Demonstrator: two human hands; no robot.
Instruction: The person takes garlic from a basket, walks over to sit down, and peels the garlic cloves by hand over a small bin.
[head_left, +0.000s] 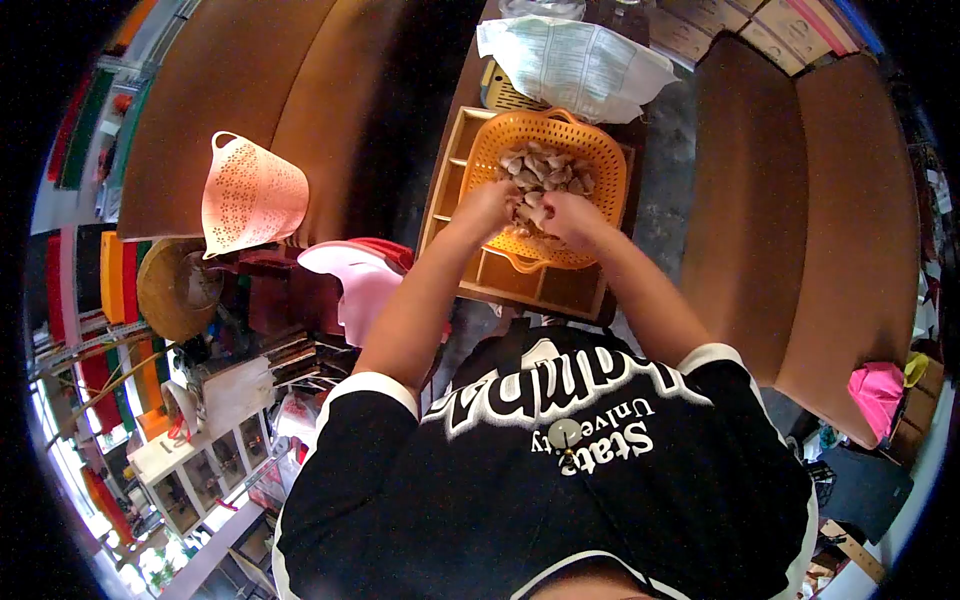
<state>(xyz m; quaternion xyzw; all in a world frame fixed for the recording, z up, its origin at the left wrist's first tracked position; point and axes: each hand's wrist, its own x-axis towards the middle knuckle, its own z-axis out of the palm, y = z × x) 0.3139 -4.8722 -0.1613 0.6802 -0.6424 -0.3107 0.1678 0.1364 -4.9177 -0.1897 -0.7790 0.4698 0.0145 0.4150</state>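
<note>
Toward the near edge of the surface [468, 88], a wooden compartment tray [500, 275] is being partly covered by an orange basket [478, 150]. 2 loop handles are being presented by the basket, the nearer loop projecting toward the near edge, the other toward the far edge. Pale brown, clove-like pieces [550, 165] are being held inside, heaped toward the far side and scattered more thinly toward the near side.

Above the near part of the heap, the left grip [488, 208] is being kept bunched, fingers curled inward. The right grip [573, 216] is being kept curled beside it; whether a piece is being pinched by either cannot be told.

Each piece is being judged light, firm and small, with dry skin likely sliding or flaking under pressure; the broad sides are seeming best for fingertips. The basket is being judged light and slightly flexible, best taken by both loops.

Beyond, toward the far edge, a yellow perforated container [503, 92] is being partly overlapped by a crumpled printed sheet [575, 65].
</note>
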